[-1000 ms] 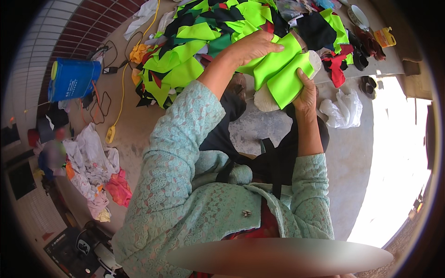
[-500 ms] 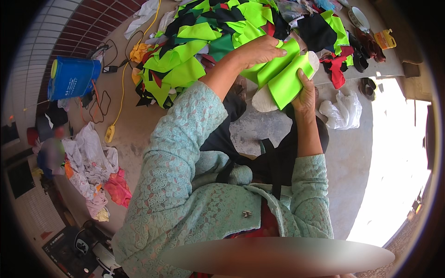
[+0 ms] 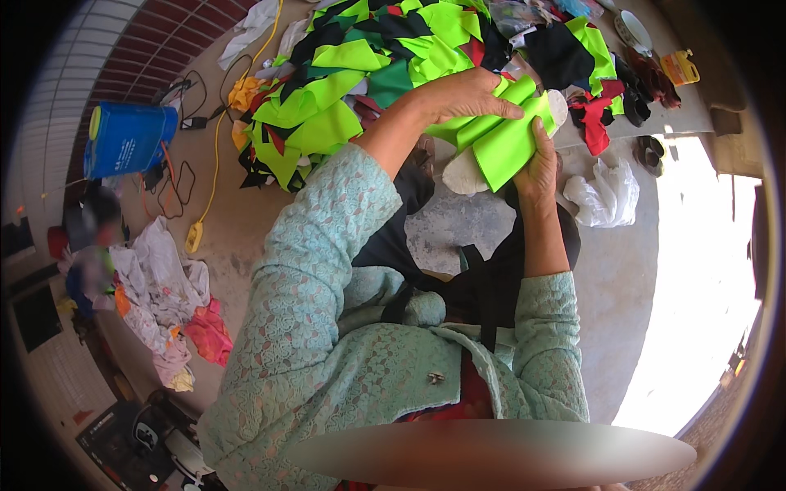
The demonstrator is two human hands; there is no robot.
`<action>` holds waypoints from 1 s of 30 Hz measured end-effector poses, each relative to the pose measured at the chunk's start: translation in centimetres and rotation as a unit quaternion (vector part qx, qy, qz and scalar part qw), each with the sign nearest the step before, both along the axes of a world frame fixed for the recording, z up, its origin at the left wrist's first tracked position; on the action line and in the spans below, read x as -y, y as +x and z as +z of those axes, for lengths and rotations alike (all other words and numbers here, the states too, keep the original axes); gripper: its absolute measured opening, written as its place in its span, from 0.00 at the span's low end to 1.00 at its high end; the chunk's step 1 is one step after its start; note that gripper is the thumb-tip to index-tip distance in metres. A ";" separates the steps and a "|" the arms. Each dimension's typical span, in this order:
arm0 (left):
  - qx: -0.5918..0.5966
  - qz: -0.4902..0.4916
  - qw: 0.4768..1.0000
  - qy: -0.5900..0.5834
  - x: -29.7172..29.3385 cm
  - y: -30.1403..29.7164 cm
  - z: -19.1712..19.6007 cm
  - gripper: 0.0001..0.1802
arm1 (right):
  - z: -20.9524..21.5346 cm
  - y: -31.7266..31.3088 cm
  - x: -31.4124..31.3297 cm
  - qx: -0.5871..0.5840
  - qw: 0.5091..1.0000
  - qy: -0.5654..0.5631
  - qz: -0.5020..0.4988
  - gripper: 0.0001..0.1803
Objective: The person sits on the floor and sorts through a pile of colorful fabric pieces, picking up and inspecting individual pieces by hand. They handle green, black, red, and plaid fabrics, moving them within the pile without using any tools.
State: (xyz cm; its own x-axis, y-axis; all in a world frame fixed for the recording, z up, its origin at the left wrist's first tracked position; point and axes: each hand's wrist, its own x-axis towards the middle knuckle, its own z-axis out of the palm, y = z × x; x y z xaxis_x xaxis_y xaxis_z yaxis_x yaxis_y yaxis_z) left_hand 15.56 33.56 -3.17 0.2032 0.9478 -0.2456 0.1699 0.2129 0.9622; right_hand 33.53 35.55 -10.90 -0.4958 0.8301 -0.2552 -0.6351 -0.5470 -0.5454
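A concrete floor (image 3: 622, 278) carries everything. At its far edge lies a wide heap of cloth scraps (image 3: 360, 74), mostly lime green with black, red and dark green among them. A blue drum (image 3: 127, 139) lies toward the floor's left edge, with black cables and a yellow cord (image 3: 214, 155) near it. A pile of pale and pink rags (image 3: 172, 303) sits lower left. A white bag (image 3: 607, 192) rests right of the hands, dark sandals (image 3: 651, 151) just beyond it. Both hands hold a folded green cloth (image 3: 503, 143) at the heap's near edge: the left hand (image 3: 467, 94) lies on top, fingers pressed together and curled over the fold; the right hand (image 3: 542, 159) grips its lower right edge, thumb pinching it.
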 end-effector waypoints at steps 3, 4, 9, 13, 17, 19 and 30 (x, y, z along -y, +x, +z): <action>-0.068 -0.021 0.997 0.037 0.7 0.5 1.3 0.32 | 0.1 -0.1 0.1 -0.012 1.000 -0.010 0.023 0.24; -0.069 -0.008 0.996 0.049 0.1 0.7 -0.6 0.32 | 0.0 -0.2 0.1 0.010 1.000 0.007 0.024 0.24; -0.189 0.044 0.975 0.103 -0.2 1.9 -1.2 0.21 | -0.3 0.1 0.2 0.000 1.000 -0.010 0.007 0.27; -0.212 0.036 0.972 0.097 -0.1 1.6 -1.0 0.22 | 0.2 0.0 0.1 -0.026 0.999 0.032 0.002 0.30; -0.211 0.042 0.974 0.067 -0.4 1.2 -1.0 0.21 | 0.0 0.0 -0.1 -0.012 0.999 0.033 -0.008 0.28; -0.165 0.042 0.985 0.019 -0.6 0.6 -0.9 0.21 | -0.2 -0.3 -0.2 -0.039 0.999 0.011 -0.007 0.27; -0.110 0.223 0.967 0.052 1.4 -7.2 -0.8 0.19 | 0.8 -0.7 -0.3 -0.010 0.999 -0.004 -0.030 0.30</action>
State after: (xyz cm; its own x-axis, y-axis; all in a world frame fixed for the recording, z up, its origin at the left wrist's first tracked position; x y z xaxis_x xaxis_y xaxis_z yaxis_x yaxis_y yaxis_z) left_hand 8.36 32.13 -3.94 -0.2776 0.9512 -0.1346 0.2869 0.2158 0.9333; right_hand 32.85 35.83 -10.05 -0.4501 0.8564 -0.2528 -0.6775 -0.5120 -0.5280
